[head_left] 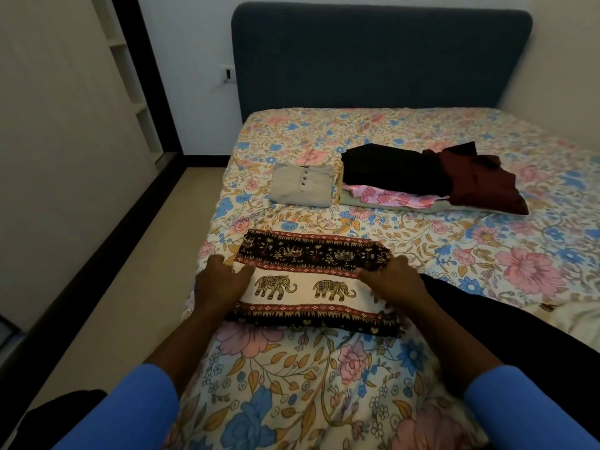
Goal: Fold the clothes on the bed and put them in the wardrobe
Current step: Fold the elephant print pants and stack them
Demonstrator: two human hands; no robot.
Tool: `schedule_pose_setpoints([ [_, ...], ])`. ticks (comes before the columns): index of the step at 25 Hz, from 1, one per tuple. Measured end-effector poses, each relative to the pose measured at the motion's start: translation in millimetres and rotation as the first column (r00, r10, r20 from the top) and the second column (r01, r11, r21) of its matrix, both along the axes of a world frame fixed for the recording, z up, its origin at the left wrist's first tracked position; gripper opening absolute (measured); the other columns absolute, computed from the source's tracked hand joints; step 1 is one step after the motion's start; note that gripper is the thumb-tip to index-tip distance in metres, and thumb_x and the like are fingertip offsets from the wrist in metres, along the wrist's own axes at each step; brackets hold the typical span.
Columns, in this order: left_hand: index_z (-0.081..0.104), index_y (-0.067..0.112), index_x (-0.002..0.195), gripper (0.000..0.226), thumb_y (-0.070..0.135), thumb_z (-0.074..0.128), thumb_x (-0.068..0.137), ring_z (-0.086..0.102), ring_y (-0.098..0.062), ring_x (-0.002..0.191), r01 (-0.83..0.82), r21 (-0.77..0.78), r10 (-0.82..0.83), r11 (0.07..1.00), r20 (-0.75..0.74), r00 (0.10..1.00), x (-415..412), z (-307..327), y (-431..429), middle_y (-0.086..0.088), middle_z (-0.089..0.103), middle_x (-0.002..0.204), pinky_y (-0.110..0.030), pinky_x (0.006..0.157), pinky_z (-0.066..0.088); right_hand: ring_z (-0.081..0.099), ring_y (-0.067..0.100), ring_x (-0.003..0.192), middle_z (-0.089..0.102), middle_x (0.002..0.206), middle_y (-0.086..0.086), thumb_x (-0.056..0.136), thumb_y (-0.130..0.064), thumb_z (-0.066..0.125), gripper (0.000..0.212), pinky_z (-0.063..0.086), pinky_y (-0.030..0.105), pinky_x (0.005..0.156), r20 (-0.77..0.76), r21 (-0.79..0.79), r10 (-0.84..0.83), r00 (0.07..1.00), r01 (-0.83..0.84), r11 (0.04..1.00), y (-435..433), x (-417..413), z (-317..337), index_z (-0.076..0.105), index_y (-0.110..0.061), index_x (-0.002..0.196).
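A folded elephant-print garment (311,284), black, red and cream, lies on the floral bedspread (324,384) in front of me. My left hand (220,280) rests on its left end with the fingers curled over the edge. My right hand (393,277) lies on its right end, fingers bent over the cloth. Farther up the bed sits a folded beige buttoned shirt (302,185). Beside it is a pile: a black garment (393,168) on a pink patterned one (389,198), with a maroon garment (480,180) at the right.
A dark blue headboard (380,56) stands against the far wall. A strip of beige floor (130,287) runs along the bed's left side, next to a pale wardrobe panel (58,131) with shelves behind it. A black cloth (487,319) lies at my right.
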State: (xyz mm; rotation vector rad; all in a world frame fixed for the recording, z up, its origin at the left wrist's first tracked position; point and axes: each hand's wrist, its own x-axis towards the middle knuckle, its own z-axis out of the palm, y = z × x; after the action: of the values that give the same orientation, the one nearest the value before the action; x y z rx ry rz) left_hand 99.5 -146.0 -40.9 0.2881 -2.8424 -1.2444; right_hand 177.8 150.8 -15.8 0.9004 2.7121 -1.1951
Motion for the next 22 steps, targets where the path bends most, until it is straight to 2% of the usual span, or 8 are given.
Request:
schedule_pose_setpoints([
  [1, 0.06, 0.003, 0.13, 0.065, 0.043, 0.082, 0.084, 0.066, -0.034, 0.111, -0.057, 0.213, 0.027, 0.975, 0.142, 0.989, -0.8, 7.3, -0.3, -0.013, 0.068, 0.126, -0.038, 0.089, 0.054, 0.065, 0.021, 0.071, 0.069, 0.09, 0.015, 0.087, -0.035, 0.082, 0.044, 0.058, 0.036, 0.064, -0.018, -0.149, -0.017, 1.0, 0.014, 0.989, -4.0, 2.8, -0.3, 0.059, 0.001, 0.098],
  [3, 0.063, -0.002, 0.119, 0.061, 0.03, 0.091, 0.075, 0.073, -0.035, 0.091, -0.133, 0.517, -0.054, 0.846, 0.331, 0.942, 4.3, 15.3, 0.7, -0.018, 0.073, 0.11, -0.039, 0.072, 0.062, 0.061, 0.021, 0.06, 0.069, 0.076, 0.012, 0.079, -0.017, 0.088, 0.028, 0.051, 0.032, 0.055, -0.028, -0.333, -0.077, 0.997, 0.063, 0.941, -7.2, 7.6, -0.1, 0.065, -0.002, 0.081],
  [7, 0.068, -0.003, 0.114, 0.052, 0.012, 0.092, 0.071, 0.074, -0.038, 0.092, -0.05, 0.55, -0.226, 0.833, 0.423, 0.878, 17.6, 22.2, 11.7, -0.02, 0.077, 0.1, -0.049, 0.083, 0.063, 0.068, 0.031, 0.069, 0.073, 0.095, 0.021, 0.088, -0.012, 0.078, 0.03, 0.061, 0.045, 0.074, 0.069, -0.647, -0.135, 0.988, 0.148, 0.748, -7.6, 7.5, 13.6, 0.065, 0.002, 0.11],
  [10, 0.061, -0.001, 0.117, 0.037, 0.004, 0.078, 0.085, 0.074, -0.042, 0.095, -0.096, 0.605, -0.231, 0.79, 0.439, 0.868, 16.0, 35.5, 13.7, -0.024, 0.074, 0.107, -0.056, 0.083, 0.062, 0.066, 0.03, 0.069, 0.068, 0.091, 0.017, 0.095, -0.007, 0.067, 0.022, 0.06, 0.047, 0.081, 0.106, -0.675, -0.126, 0.986, 0.164, 0.719, 0.8, 3.3, 10.1, 0.063, 0.001, 0.115],
  [15, 0.056, -0.003, 0.12, 0.023, 0.003, 0.061, 0.098, 0.073, -0.038, 0.084, -0.252, 0.761, -0.301, 0.598, 0.505, 0.809, 27.9, 27.5, 10.4, -0.026, 0.072, 0.109, -0.043, 0.053, 0.062, 0.063, 0.023, 0.075, 0.066, 0.094, 0.014, 0.096, -0.006, 0.066, 0.011, 0.053, 0.034, 0.06, 0.01, -0.526, -0.186, 0.983, 0.163, 0.835, -7.0, 4.4, 2.7, 0.062, 0.0, 0.104],
  [17, 0.061, -0.002, 0.121, 0.028, 0.004, 0.066, 0.094, 0.075, -0.036, 0.079, -0.269, 0.806, -0.344, 0.526, 0.492, 0.8, 25.6, 23.4, 11.0, -0.024, 0.076, 0.101, -0.045, 0.058, 0.064, 0.069, 0.034, 0.09, 0.065, 0.11, 0.02, 0.085, -0.008, 0.077, 0.033, 0.061, 0.044, 0.066, 0.017, -0.613, -0.167, 0.986, 0.142, 0.777, -17.0, 4.4, 7.0, 0.059, 0.001, 0.111],
  [19, 0.061, -0.001, 0.13, 0.043, 0.006, 0.071, 0.089, 0.072, -0.035, 0.101, -0.288, 0.823, -0.387, 0.489, 0.501, 0.775, 18.7, 23.6, 11.1, -0.024, 0.073, 0.116, -0.05, 0.078, 0.063, 0.072, 0.042, 0.093, 0.066, 0.12, 0.026, 0.073, -0.004, 0.083, 0.058, 0.064, 0.05, 0.068, 0.085, -0.758, -0.164, 0.983, 0.17, 0.629, -20.3, 5.6, 13.6, 0.056, 0.004, 0.124],
  [22, 0.057, -0.001, 0.138, 0.053, 0.006, 0.071, 0.087, 0.064, -0.034, 0.12, -0.296, 0.841, -0.429, 0.452, 0.496, 0.755, 16.7, 28.6, 18.7, -0.024, 0.064, 0.135, -0.053, 0.092, 0.055, 0.074, 0.039, 0.079, 0.07, 0.117, 0.025, 0.081, -0.004, 0.081, 0.051, 0.065, 0.049, 0.066, 0.149, -0.839, -0.165, 0.975, 0.212, 0.501, -12.9, 9.3, 19.1, 0.057, 0.006, 0.124],
])
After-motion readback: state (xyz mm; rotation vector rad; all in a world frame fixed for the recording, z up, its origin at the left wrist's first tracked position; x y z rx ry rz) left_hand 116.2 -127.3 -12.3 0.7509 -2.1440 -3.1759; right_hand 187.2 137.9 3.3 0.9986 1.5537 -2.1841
